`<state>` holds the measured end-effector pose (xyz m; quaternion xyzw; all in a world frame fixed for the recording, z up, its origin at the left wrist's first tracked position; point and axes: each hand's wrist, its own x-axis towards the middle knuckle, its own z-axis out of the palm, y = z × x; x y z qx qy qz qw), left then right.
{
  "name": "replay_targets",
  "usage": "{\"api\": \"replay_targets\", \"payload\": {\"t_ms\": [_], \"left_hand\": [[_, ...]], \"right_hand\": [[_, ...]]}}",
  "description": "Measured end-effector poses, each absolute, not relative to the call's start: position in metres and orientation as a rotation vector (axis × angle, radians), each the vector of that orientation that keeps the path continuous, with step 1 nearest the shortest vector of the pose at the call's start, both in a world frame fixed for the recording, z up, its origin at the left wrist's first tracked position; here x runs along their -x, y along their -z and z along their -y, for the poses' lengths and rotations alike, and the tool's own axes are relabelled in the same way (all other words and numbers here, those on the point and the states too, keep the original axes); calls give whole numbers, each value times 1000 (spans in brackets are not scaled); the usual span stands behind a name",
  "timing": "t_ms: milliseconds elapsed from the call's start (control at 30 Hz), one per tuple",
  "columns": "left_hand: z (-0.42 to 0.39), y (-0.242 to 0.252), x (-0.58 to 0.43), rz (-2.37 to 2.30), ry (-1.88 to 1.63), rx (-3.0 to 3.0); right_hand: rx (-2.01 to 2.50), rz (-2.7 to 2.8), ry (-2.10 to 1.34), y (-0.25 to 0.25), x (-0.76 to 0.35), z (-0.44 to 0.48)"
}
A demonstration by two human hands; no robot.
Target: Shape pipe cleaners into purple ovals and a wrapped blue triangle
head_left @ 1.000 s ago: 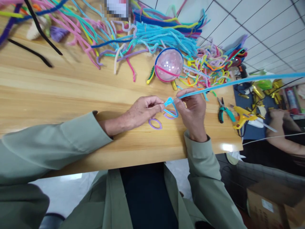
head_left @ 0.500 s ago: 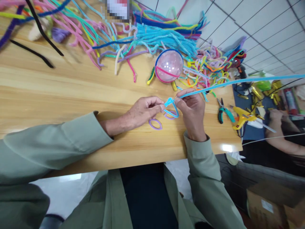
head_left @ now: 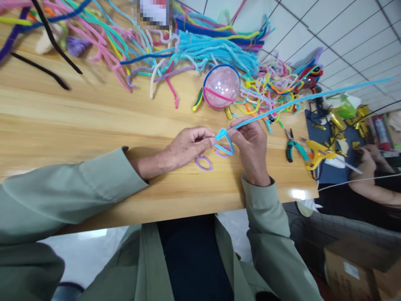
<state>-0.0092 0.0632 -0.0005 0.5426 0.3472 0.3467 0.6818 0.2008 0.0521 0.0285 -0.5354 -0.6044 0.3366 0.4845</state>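
Left hand [head_left: 191, 146], right hand [head_left: 250, 146]: fingers both pinching the blue pipe cleaner [head_left: 294, 102]; its free end [head_left: 360, 86] is swinging upward, so shaping's apparently continuing.

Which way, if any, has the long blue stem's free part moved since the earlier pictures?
Yes: upward in the picture; the long blue stem now passes higher above the yellow glue gun.

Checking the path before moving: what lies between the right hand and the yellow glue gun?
In the head view, teal-and-black pliers lie on the wooden table between the right hand and glue gun.
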Motion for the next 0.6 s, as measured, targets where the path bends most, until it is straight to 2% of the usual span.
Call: {"api": "replay_targets", "payload": {"t_ms": [600], "left_hand": [[-63,-3,11,-767,-737,-1246]], "right_hand": [[1242,1415,-946,-23,-200,-53]]}}
